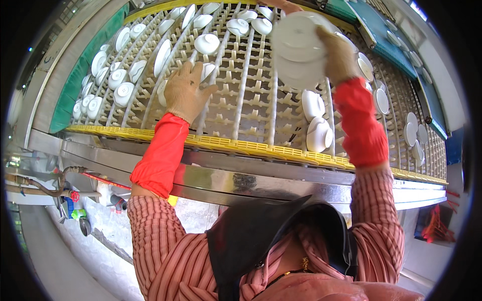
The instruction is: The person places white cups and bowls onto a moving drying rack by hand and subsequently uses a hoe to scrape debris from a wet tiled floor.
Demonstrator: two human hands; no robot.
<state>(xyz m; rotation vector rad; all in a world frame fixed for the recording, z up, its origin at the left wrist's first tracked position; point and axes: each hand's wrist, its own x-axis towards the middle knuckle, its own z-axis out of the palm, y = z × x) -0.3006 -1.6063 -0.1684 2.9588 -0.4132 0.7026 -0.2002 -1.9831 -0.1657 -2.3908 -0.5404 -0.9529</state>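
Note:
My left hand [188, 88], in a tan work glove, is over a pegged dishwasher conveyor [256, 101] with its fingers spread. A small white bowl [207, 71] sits just beyond the gap between its thumb and forefinger; whether they touch is unclear. My right hand [337, 56], also gloved, grips white plates [297, 49] by their right edge above the belt. Motion blurs these plates, and they appear to overlap. Nearer me, below the plates, two white bowls [319, 134] lie tilted on their sides among the pegs.
White bowls [123, 93] and upright plates [162, 57] fill the belt's left part. More plates [381, 101] stand to the right. Yellow edging [233, 145] and a steel rail [226, 180] run along the near side. A green curtain [84, 75] hangs left. Another person's hand [282, 5] shows at the top.

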